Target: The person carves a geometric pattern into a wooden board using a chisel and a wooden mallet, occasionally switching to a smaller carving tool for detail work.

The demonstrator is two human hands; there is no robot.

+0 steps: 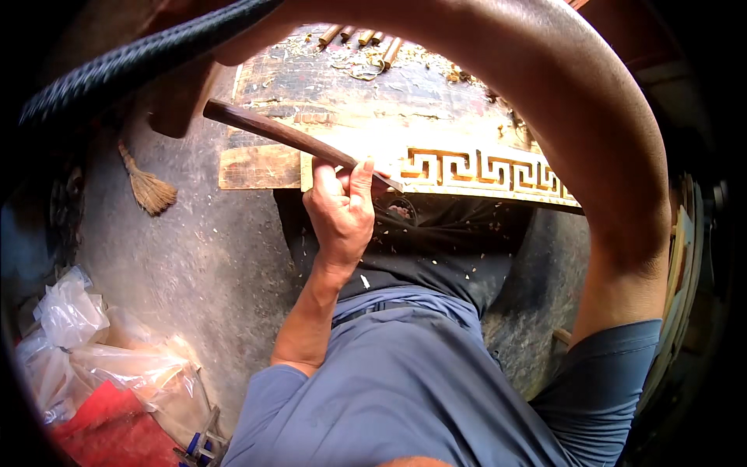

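Observation:
My left hand (340,210) grips a long, dark wooden-handled chisel (280,134), whose metal end lies over a pale board (490,189) carved with an angular meander pattern. The board lies along the near edge of the scuffed bench (327,86). My right arm arches over the bench to the top left, where my right hand (241,43), partly hidden by a dark braided cord (132,66), is closed on a brown wooden tool (171,113), blurred and partly out of view.
Several wooden handles (389,54) lie among shavings at the back. A straw brush (152,187) is on the floor at left, with plastic bags (70,319), red material (117,428) and clamps (204,444) at lower left. Boards (677,272) stand at right.

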